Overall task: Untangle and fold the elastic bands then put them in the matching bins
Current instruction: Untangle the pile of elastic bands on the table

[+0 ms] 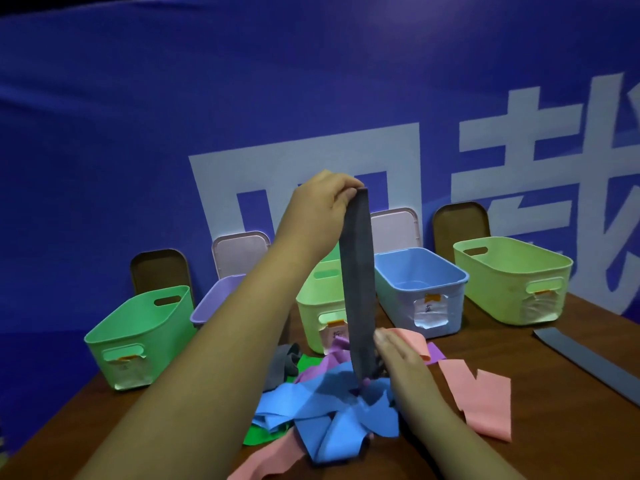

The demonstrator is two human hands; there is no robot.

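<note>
This is a staged sorting station, of the kind seen at a booth or a recording set. Behind the raised left hand (pixel 322 206) hangs a blue printed banner (pixel 138 116) with huge white Chinese characters (pixel 519 150). Below that hand and to both sides of it, a row of pastel plastic bins (pixel 138 327) with paper labels (pixel 427 308) stands on a wood-grain table (pixel 502 341). Their lids (pixel 239 251) lean against the banner.

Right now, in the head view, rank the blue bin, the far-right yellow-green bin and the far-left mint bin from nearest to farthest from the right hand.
1. blue bin, just behind the right hand
2. far-right yellow-green bin, back right
3. mint bin, far left
</note>
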